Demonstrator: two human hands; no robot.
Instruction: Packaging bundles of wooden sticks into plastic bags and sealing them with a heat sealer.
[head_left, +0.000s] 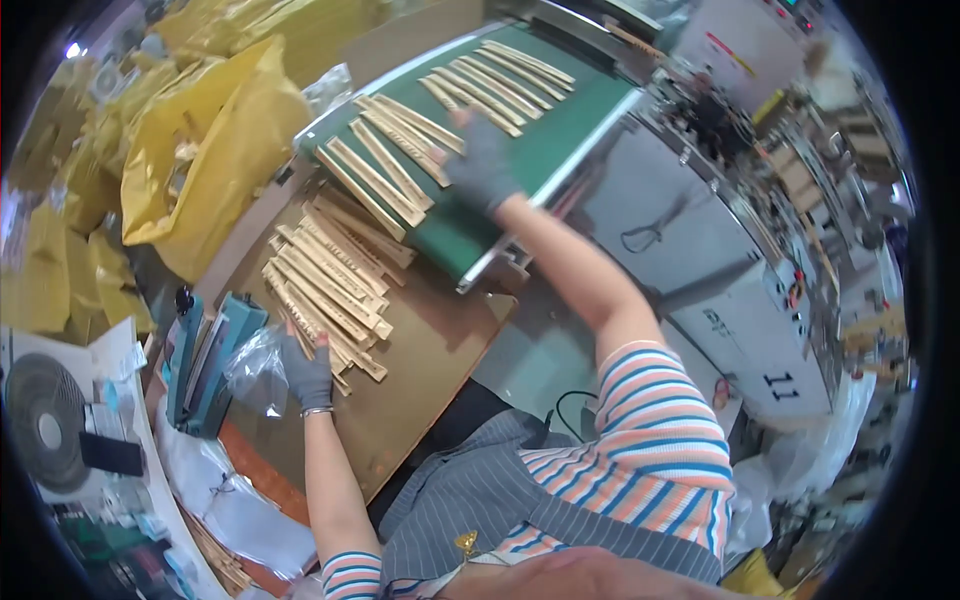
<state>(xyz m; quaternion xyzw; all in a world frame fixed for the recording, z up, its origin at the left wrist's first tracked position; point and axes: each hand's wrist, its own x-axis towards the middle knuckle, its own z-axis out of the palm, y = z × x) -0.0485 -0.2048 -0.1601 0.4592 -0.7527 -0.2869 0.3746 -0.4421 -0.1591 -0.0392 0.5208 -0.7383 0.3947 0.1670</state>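
Note:
My right hand (480,168), in a grey glove with bare fingertips, reaches over the green conveyor belt (446,238). Its thumb and fingers are apart beside the upper ends of a loose row of pale wooden strips (385,165). Farther along the belt lies another row of wooden strips (500,85), fanned out side by side. My left hand (306,372), gloved the same way, rests at the near end of a heap of wooden strips (325,280) on the brown table (420,335). Its finger and thumb are spread against the strips, and I see none lifted.
Yellow bags (215,160) stand at the far left, one gaping. A blue-grey tape dispenser (205,365) and clear plastic (258,370) sit left of my left hand. A fan (48,430) is at the left edge. A grey machine cabinet (760,345) flanks the belt on the right.

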